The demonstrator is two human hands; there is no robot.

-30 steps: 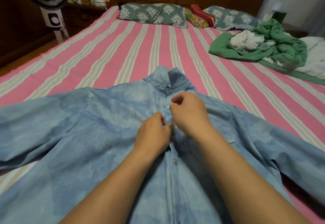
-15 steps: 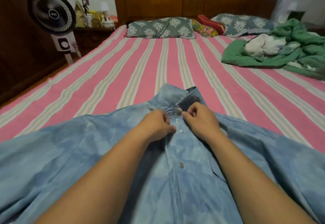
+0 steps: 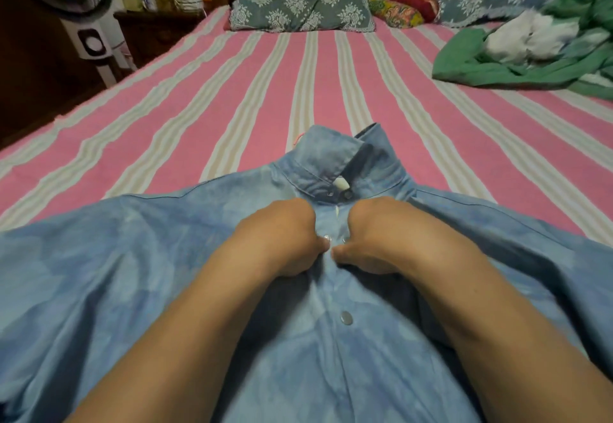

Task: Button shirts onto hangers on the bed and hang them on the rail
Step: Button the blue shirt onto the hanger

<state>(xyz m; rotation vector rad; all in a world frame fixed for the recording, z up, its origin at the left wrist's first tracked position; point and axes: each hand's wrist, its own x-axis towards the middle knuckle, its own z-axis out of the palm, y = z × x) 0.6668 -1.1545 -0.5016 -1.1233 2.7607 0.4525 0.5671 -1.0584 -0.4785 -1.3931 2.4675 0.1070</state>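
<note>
While your left hand (image 3: 282, 240) and right hand (image 3: 374, 237) pinch the placket of the pale blue denim snap-button shirt (image 3: 132, 273) at the near edge of the pink striped bed (image 3: 265, 91), the placket runs lengthwise toward the collar; both are equally close. No legible writing.

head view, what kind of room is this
Most likely a home bedroom: a bed with a pink striped sheet, patterned pillows by a wooden headboard, and a standing fan beside a cluttered nightstand.
</note>
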